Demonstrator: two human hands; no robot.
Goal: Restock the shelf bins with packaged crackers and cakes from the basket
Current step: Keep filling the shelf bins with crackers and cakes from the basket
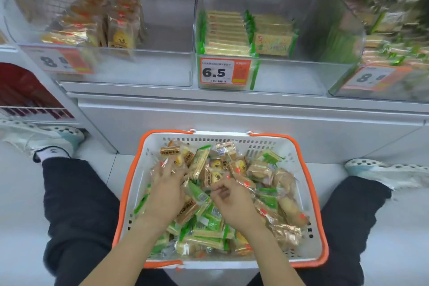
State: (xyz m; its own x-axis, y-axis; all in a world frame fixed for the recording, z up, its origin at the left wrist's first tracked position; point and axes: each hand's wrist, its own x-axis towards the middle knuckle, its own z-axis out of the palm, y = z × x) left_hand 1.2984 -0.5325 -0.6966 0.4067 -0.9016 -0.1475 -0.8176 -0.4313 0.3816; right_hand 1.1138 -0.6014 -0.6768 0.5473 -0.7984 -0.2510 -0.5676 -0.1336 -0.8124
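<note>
**Basket still heaped, bins part-filled**

The basket sits on the floor between the person's legs, just below the shelf, and it is piled with mixed packets: green-wrapped crackers toward the near side, clear-wrapped golden cakes toward the far and right sides. Both hands are down in the heap. The left hand lies spread over the packets, fingers fairly straight, pressing or sifting rather than closed round anything. The right hand has its fingers curled in, seemingly pinching the edge of a clear wrapper, though which packet I cannot tell.

Above, the middle bin holds two neat rows of green crackers at its left and stands bare across its right half. The left bin has cakes stacked at its left, with open space to the right. The right bin looks fuller, but it is blurred.

By this showing, most of the restocking remains; sorting by kind seems to be the step in hand.

For moving, the bins open upward behind tall clear front walls, so each load must rise over a rim. The shelf's front edge overhangs the basket's far side. The legs hem the basket left and right.
</note>
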